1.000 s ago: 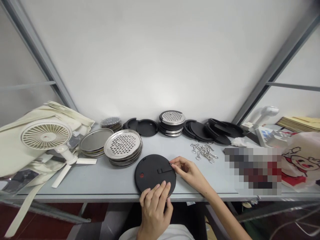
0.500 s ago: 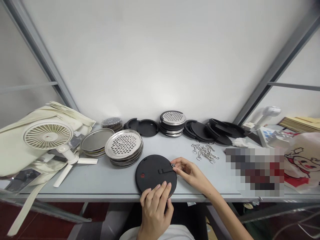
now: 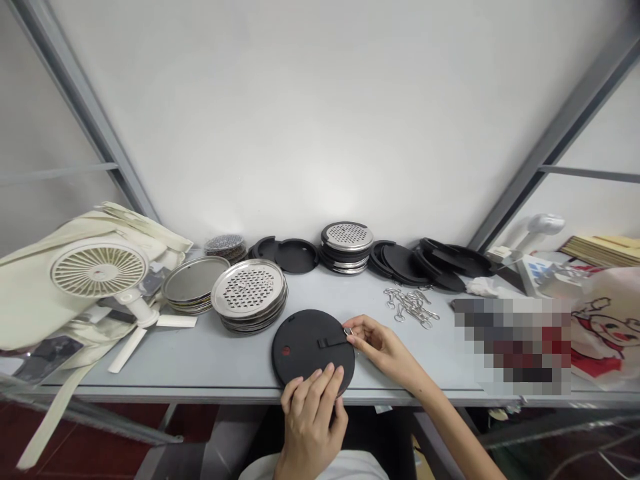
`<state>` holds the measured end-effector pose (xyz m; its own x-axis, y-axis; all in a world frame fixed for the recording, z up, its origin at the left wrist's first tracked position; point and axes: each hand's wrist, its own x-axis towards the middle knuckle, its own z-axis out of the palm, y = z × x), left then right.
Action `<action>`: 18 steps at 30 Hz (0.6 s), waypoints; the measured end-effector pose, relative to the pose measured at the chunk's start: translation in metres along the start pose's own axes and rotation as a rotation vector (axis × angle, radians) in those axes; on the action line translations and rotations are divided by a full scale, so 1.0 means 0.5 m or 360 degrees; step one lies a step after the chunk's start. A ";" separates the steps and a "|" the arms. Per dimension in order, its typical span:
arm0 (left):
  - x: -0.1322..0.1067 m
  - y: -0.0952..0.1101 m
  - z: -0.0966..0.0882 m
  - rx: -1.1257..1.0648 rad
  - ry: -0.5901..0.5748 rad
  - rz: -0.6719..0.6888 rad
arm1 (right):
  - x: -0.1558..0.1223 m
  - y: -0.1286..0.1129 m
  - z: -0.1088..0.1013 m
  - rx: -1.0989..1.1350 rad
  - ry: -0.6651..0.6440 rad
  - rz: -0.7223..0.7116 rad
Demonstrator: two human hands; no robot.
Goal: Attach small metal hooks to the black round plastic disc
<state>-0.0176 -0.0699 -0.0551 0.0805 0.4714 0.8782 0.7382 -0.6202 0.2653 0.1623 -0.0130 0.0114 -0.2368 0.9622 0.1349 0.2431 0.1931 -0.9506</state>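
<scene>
The disc (image 3: 300, 340) is finished in matt black plastic. The plates (image 3: 249, 290) are made of glossy perforated metal, and the bag (image 3: 25, 313) is made of soft cream cloth.

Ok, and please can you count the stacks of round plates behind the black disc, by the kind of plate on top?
Perforated steel stacks: 2
Plain steel stack: 1
Small mesh stack: 1
Total: 4
</scene>
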 end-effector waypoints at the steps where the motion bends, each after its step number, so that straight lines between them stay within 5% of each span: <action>1: 0.000 0.000 0.000 0.0006 0.0001 0.0008 | 0.000 -0.001 0.000 -0.0009 0.0002 0.0004; 18: 0.001 -0.002 0.002 -0.0020 0.0006 0.0010 | 0.001 -0.005 -0.002 -0.0043 0.0122 -0.0014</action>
<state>-0.0177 -0.0684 -0.0552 0.0825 0.4655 0.8812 0.7294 -0.6308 0.2649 0.1624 -0.0127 0.0139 -0.1664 0.9722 0.1650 0.2667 0.2055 -0.9416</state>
